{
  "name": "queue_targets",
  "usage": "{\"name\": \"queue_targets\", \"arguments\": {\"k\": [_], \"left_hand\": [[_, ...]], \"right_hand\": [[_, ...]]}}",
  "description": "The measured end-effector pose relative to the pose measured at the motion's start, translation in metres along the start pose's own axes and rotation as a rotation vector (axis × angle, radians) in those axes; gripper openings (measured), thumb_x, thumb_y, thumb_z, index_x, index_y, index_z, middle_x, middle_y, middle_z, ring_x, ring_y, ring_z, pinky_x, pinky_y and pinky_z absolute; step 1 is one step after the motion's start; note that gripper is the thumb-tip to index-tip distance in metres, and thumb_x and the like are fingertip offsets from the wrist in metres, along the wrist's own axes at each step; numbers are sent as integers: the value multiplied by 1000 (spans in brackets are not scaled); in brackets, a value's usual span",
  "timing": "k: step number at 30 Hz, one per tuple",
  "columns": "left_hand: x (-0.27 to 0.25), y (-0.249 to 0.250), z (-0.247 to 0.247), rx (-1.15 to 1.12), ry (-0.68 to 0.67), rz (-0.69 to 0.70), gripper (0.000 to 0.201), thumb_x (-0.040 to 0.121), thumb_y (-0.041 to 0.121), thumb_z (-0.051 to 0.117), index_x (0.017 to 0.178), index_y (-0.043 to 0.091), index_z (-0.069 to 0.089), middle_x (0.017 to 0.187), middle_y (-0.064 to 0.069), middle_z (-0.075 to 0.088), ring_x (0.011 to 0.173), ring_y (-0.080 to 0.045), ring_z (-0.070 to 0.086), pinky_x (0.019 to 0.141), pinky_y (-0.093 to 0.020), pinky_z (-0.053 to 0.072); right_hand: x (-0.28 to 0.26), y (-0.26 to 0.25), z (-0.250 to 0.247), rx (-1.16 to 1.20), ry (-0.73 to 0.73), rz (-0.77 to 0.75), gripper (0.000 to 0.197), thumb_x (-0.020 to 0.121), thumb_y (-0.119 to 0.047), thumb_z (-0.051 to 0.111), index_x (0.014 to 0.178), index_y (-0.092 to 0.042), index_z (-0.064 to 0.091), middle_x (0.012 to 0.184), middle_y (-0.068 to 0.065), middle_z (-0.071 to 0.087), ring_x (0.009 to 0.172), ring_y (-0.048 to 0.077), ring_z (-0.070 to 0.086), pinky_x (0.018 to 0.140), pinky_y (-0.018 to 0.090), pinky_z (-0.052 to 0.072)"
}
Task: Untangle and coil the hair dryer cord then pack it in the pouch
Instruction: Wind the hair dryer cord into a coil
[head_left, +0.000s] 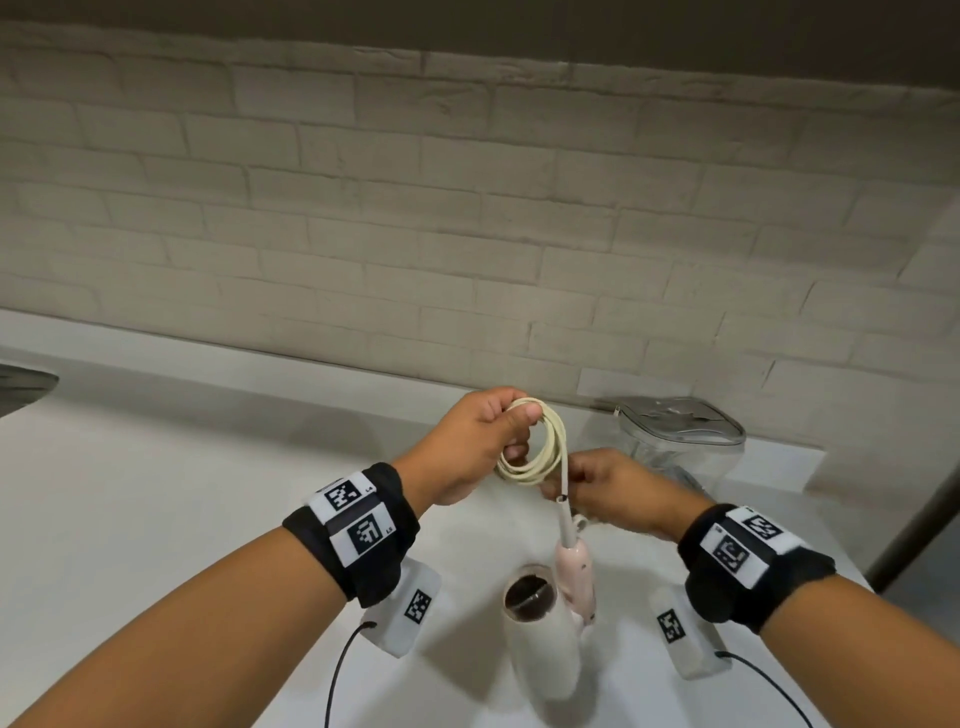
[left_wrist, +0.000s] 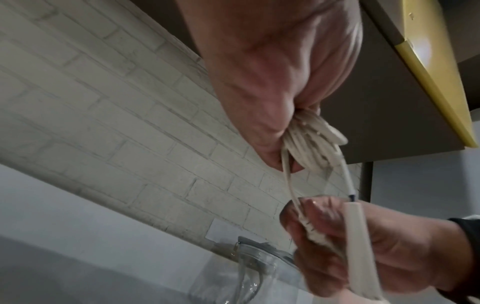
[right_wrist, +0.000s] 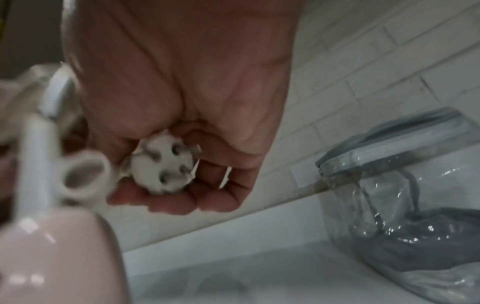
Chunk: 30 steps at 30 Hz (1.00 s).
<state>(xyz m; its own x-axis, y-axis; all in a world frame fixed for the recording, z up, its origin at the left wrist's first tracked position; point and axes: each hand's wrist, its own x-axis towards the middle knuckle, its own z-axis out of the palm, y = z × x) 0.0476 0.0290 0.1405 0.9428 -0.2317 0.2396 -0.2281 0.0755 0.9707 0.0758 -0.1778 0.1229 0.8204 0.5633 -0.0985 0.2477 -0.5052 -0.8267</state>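
Note:
My left hand (head_left: 498, 431) grips a coil of cream cord (head_left: 535, 447) held above the counter; the bundled loops (left_wrist: 311, 148) spill from its fist in the left wrist view. My right hand (head_left: 587, 483), just right of the coil, curls round the white plug (right_wrist: 162, 168) and the cord end. From the coil the cord runs down into the pale pink hair dryer (head_left: 545, 613), which hangs below the hands with its dark round end facing up. The dryer's handle (right_wrist: 52, 257) and hanging loop (right_wrist: 83, 176) show blurred in the right wrist view.
A clear plastic pouch (head_left: 680, 441) with a grey zipper rim stands open at the back right of the white counter (head_left: 182, 493), against the pale brick wall (head_left: 467, 208). A dark sink edge (head_left: 21, 387) shows far left. A yellow-edged cabinet (left_wrist: 428, 72) hangs overhead.

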Motion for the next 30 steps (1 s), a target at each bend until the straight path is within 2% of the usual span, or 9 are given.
{"name": "queue_targets", "arguments": {"k": [2,7,10,12,15,18,21,25,30], "left_hand": [[2,-3,1,27,83,-28,19,103,15,51,86,11,58,62,3,46,55,-12,43,55,-24,37],[7,-9,11,67,211,-107,25,102,21,53,79,11,55,61,1,46,56,-15,51,56,-26,36],[8,-9,15,48,251,-152,27,102,25,54,81,8,55,62,-1,47,56,-14,57,57,-26,40],[11,-9,18,114,313,-149,30,100,30,56,78,10,56,61,1,50,56,-15,55,58,-26,39],[14,-12,23,218,395,-116,37,97,39,57,70,15,54,59,4,50,59,-19,46,61,-31,37],[12,-13,28,345,409,-74,41,97,44,52,70,14,53,65,-1,53,57,-18,45,59,-32,38],[6,-9,34,466,406,-31,45,100,44,48,78,5,56,65,-2,53,55,-17,46,56,-31,40],[4,-4,39,524,429,-45,42,101,40,49,71,12,51,60,0,49,52,-18,46,51,-28,41],[5,-7,39,279,449,-139,46,96,39,58,76,-2,56,65,-9,48,57,-21,42,55,-34,39]], "right_hand": [[-14,-2,-11,68,-16,-16,8,97,-25,65,98,-17,66,68,6,63,53,20,48,49,30,41],[-41,-1,-26,271,48,-47,14,97,-24,65,98,-10,63,68,22,62,46,21,42,43,26,37],[-54,6,-29,438,21,-68,43,83,-49,76,95,-9,69,69,24,60,44,22,46,43,26,41],[-60,14,-31,620,-50,-150,60,78,-55,78,109,-5,70,78,25,65,59,30,62,57,32,52],[-63,17,-31,856,-184,-269,67,83,-30,80,135,3,56,111,27,69,114,40,65,96,45,54],[-50,8,-21,717,22,-240,57,66,-31,94,115,-8,75,99,13,75,97,21,72,87,32,58],[-40,-1,-13,633,201,-244,37,69,-39,85,100,-19,82,97,0,76,88,13,65,76,25,55],[-33,-19,-2,534,324,-306,42,84,-47,75,111,-14,75,104,26,71,94,25,61,91,46,50],[-30,-33,1,-62,495,-259,21,95,-33,66,110,-24,54,72,10,67,61,13,57,63,31,47]]}}
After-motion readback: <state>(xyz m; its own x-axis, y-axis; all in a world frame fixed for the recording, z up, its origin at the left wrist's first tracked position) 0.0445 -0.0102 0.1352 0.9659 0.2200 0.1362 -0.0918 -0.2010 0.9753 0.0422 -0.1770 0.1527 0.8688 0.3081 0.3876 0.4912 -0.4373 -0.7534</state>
